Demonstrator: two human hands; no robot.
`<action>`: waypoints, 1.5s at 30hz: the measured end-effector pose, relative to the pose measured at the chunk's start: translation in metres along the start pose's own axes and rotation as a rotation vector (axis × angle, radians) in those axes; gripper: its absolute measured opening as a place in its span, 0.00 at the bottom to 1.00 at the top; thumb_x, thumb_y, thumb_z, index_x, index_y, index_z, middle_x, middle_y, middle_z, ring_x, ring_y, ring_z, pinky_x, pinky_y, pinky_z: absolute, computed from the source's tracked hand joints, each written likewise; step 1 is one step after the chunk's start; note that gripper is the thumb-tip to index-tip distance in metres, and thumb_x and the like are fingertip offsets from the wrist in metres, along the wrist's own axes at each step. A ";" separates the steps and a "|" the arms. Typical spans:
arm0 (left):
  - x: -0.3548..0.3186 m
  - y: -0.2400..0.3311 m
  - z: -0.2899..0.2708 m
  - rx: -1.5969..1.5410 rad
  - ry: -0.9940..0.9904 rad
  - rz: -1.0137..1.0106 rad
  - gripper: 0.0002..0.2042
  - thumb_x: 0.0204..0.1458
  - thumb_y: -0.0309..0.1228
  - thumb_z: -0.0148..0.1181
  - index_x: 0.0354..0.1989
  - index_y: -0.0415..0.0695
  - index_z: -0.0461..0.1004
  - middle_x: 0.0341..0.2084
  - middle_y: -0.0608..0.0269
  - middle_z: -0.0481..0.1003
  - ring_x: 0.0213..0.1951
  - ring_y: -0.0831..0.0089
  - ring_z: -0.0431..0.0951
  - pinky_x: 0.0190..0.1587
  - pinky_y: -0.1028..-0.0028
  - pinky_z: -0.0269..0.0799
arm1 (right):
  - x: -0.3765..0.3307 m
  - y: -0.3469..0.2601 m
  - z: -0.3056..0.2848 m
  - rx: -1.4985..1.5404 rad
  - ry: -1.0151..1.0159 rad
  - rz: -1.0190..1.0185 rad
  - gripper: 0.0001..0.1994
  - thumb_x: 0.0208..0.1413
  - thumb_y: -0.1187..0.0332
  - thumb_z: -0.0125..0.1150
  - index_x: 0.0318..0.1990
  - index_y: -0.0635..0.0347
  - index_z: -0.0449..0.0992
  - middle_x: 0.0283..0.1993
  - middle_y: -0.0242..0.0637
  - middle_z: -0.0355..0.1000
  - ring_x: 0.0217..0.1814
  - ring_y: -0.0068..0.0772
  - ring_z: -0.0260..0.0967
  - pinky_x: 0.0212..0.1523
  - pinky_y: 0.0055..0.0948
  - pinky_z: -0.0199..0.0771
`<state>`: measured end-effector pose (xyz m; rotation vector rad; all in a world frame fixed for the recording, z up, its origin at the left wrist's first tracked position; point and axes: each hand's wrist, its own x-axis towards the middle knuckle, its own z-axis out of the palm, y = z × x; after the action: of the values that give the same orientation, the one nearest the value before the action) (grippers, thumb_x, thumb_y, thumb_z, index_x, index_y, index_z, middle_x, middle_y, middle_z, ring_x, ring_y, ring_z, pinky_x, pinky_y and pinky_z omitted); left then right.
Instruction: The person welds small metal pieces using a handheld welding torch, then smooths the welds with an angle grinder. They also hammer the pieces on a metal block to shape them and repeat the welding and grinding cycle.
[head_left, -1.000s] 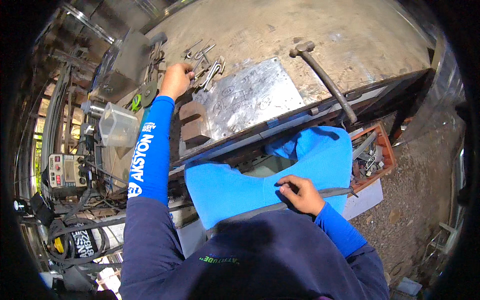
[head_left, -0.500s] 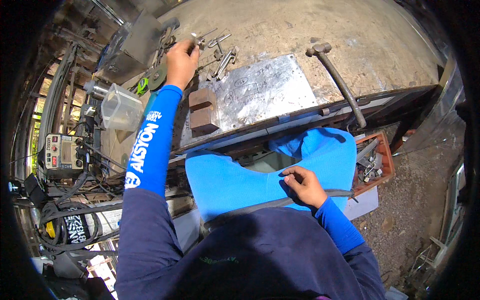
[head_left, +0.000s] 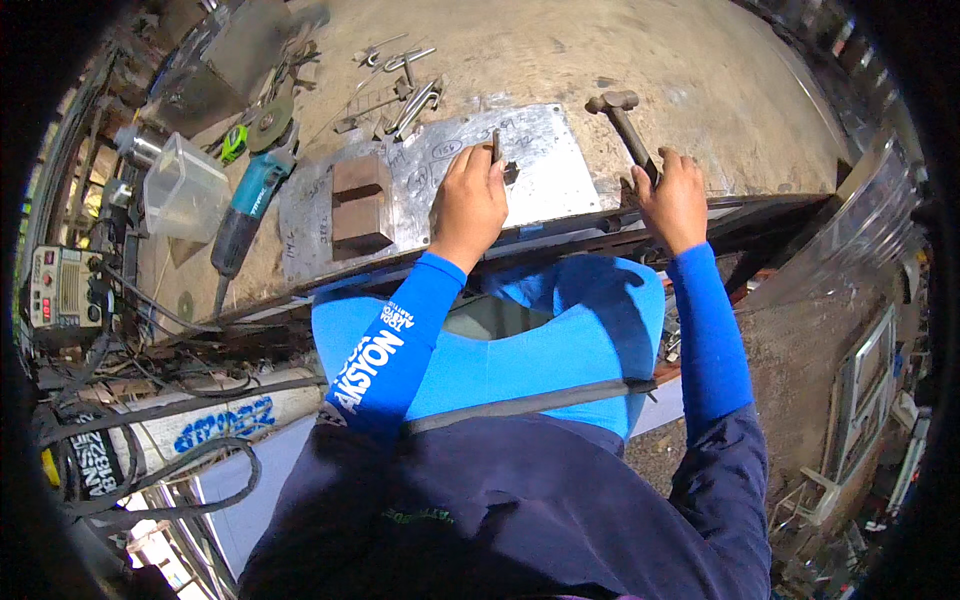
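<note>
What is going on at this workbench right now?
A person leans over a metal workbench. Their left hand holds a thin dark punch upright on a shiny metal plate. Their right hand grips the handle of a hammer lying on the bench. A rusty block, an angle grinder and a clear plastic container sit to the left.

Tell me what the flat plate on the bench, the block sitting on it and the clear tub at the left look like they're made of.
The flat plate looks like bare sheet metal, perhaps aluminium or steel: silvery, scuffed, with a dull shine and marker scribbles. The block seems to be rusted steel, judging by its brown matt faces, though that look leaves it open. The clear tub looks like translucent plastic, since the bench shows through its walls.
</note>
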<state>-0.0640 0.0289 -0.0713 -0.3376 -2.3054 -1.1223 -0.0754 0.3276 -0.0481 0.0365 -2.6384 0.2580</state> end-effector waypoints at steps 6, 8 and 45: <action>-0.001 0.003 0.006 0.055 -0.036 0.085 0.07 0.65 0.27 0.59 0.44 0.36 0.72 0.37 0.39 0.77 0.43 0.38 0.78 0.48 0.47 0.74 | 0.037 0.014 0.025 0.085 -0.205 0.108 0.17 0.64 0.57 0.70 0.43 0.65 0.82 0.41 0.58 0.80 0.44 0.71 0.79 0.49 0.57 0.78; -0.002 0.003 0.005 0.071 -0.041 0.084 0.07 0.65 0.27 0.59 0.45 0.36 0.72 0.38 0.39 0.77 0.44 0.38 0.78 0.48 0.47 0.74 | 0.042 0.020 0.016 0.123 -0.311 0.105 0.18 0.67 0.58 0.66 0.49 0.68 0.80 0.38 0.56 0.81 0.39 0.64 0.81 0.46 0.54 0.81; 0.000 -0.002 0.013 0.172 -0.090 0.163 0.06 0.62 0.27 0.59 0.43 0.38 0.71 0.34 0.45 0.78 0.42 0.44 0.79 0.47 0.50 0.76 | 0.004 -0.101 -0.142 0.482 -0.051 -0.389 0.25 0.66 0.79 0.62 0.71 0.59 0.75 0.46 0.60 0.81 0.43 0.49 0.84 0.47 0.38 0.81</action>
<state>-0.0694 0.0382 -0.0796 -0.5083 -2.3834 -0.8391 -0.0057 0.2556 0.0949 0.7110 -2.4874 0.7516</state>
